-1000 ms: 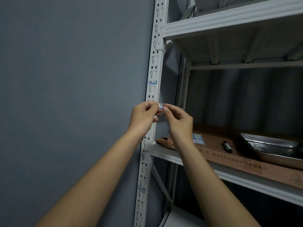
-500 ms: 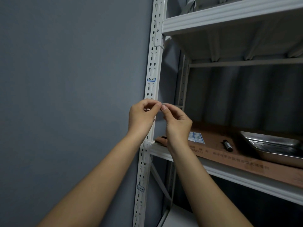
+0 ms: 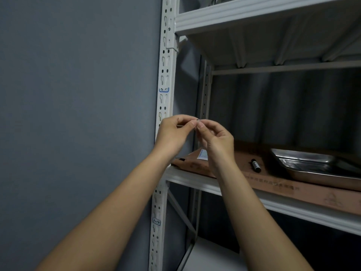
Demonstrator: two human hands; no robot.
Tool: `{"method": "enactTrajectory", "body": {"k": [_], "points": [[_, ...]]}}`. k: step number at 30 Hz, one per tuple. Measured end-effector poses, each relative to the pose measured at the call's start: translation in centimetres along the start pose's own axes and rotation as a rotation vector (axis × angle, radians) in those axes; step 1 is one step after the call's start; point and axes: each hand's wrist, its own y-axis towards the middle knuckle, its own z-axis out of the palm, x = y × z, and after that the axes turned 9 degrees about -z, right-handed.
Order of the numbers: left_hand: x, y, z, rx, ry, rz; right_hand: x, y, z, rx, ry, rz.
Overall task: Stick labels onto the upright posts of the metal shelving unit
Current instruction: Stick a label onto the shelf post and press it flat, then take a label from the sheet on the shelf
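A plain grey wall fills the view left of a white perforated front post, the landmark here. Two blue-edged labels are stuck on it: an upper label above the hands and a lower label marked "1-4" beneath the shelf. The left hand overlaps the post, fingers curled; its fingertips meet those of the right hand just right of the post, together pinching a small label, mostly hidden. Further right, the middle shelf carries flat cardboard, with a label sheet, a black marker and a steel tray.
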Motion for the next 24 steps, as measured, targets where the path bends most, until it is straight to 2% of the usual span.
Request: {"method": "enactTrajectory", "body": {"k": [3,5,8,12,18,20,24], "points": [[-0.3,0.2,1.2,0.061,-0.026,-0.038,0.6,0.1,-1.4,-0.036,-0.054,-0.036],[-0.4,0.3,2.2,0.076,-0.067,-0.088,0.8,0.3,-2.5,-0.06,-0.17,-0.124],[-0.5,0.1,4.2,0.09,-0.135,-0.203,1.2,0.6,-4.5,-0.018,-0.291,-0.203],[-0.6,0.3,7.8,0.133,-0.213,-0.311,2.1,1.2,-8.0,0.028,-0.296,-0.194],[-0.5,0.5,13.5,0.267,-0.247,-0.427,3.0,2.5,-13.3,-0.122,-0.252,-0.094],[-0.6,0.5,15.5,0.305,-0.256,-0.454,3.3,3.2,-15.3,-0.161,-0.401,-0.13],[-0.3,0.8,19.5,0.285,-0.197,-0.46,3.7,4.7,-18.2,-0.115,-1.008,-0.334]]}}
